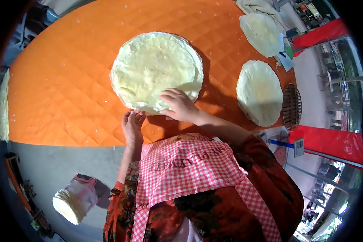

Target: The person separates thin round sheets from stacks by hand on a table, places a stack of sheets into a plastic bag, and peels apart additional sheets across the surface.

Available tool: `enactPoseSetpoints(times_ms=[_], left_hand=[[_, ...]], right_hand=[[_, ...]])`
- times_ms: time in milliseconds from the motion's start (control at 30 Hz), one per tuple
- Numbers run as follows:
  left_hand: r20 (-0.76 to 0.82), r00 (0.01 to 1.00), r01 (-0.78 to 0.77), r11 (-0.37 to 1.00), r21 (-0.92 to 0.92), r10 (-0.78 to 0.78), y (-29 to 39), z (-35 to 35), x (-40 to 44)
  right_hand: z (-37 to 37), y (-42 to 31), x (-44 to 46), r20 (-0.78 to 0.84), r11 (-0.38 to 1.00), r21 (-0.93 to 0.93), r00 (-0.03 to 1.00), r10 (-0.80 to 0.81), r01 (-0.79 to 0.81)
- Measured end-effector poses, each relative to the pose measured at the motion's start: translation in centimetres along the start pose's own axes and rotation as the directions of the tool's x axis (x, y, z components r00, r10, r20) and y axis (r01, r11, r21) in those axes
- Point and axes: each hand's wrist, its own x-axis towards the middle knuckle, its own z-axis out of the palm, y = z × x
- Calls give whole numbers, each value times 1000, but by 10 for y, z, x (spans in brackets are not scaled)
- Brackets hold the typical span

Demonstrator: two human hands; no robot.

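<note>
A large round pale flatbread stack (155, 66) lies on the orange quilted cloth (68, 80) in front of me. My left hand (134, 124) is at its near edge, fingertips pinched on the rim of the top sheet. My right hand (178, 105) rests over the near right part, its fingers bent and pressed on the surface; whether they grip a fold there is hidden. The near edge looks uneven between my two hands.
Another round pale stack (260, 92) lies at the right, beside a dark slatted round rack (291, 107). Beyond it are a thin pale sheet (261, 34) and a crumpled cloth (266, 9). Stacked pale rounds (70, 205) stand low at the left. A pale stack (3, 107) borders the far left.
</note>
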Motion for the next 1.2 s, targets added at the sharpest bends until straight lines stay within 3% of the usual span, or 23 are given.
enactPoseSetpoints(times_ms=[67,167,267,300,367,400,433,467,500,533,567,600,633,667,733,767,800,900,933,1000,1067,1133,1200], left_hand=[[24,999,-22,999,-24,22,0,14,-9],[57,998,-19,999,-39,22,-3,26,-25],[56,998,-16,998,-61,20,-14,40,-37],[42,999,-27,998,-60,29,-21,42,-36],[110,965,-258,929,265,236,-36,50,-29],[162,934,-358,838,411,319,-43,51,-25],[279,871,-473,534,701,405,-51,46,-15],[289,891,-425,426,798,349,-50,53,-18],[404,844,-488,195,850,352,-51,54,-12],[516,795,-530,-47,847,318,-54,52,-8],[519,785,-532,-61,844,337,-57,47,-9],[534,765,-546,-77,834,359,-59,46,-6],[547,746,-560,-86,824,380,-60,47,-3],[538,760,-560,-54,827,364,-58,49,-6],[515,789,-550,13,835,335,-46,48,-10],[503,754,-571,44,820,423,-47,42,-8],[400,784,-534,188,824,474,-48,39,-10],[87,849,-415,555,721,521,-54,22,-3],[-11,911,-335,757,561,412,-54,18,-3],[-115,985,-115,984,135,131,-46,14,-4],[-101,993,-68,998,-2,67,-39,19,-8],[-100,994,-46,998,-35,43,-35,22,-12],[-110,993,-42,999,-10,40,-27,27,-19]], right_hand=[[25,22,0,129,985,-167,991,-20,42],[44,48,0,148,976,-174,983,-108,133],[36,57,8,265,999,12,963,-46,44],[43,61,7,139,997,28,987,-76,73],[61,80,10,132,992,86,986,-107,96],[65,86,14,133,988,114,984,-118,103],[37,70,32,382,987,81,919,98,-139],[6,53,55,593,934,-20,748,297,-356],[10,71,78,540,799,89,703,463,-595],[-2,89,108,455,935,83,848,272,-344],[-46,76,141,291,943,98,915,278,-317],[-41,136,197,252,977,-209,964,89,-35],[-74,140,241,100,948,-317,995,-5,37],[-111,143,282,124,917,-397,992,12,38],[-161,148,335,198,971,-210,978,-70,113],[-188,110,346,244,981,-169,968,-54,97],[-207,54,330,234,953,-298,972,20,52],[-175,10,263,234,942,-287,966,-106,173],[-156,3,240,241,938,-273,959,-149,214],[-88,21,178,163,985,-171,987,19,10],[-23,60,112,282,984,-170,954,101,-54],[19,75,52,313,973,-214,950,-20,91],[27,67,31,193,932,-288,966,-171,222]])
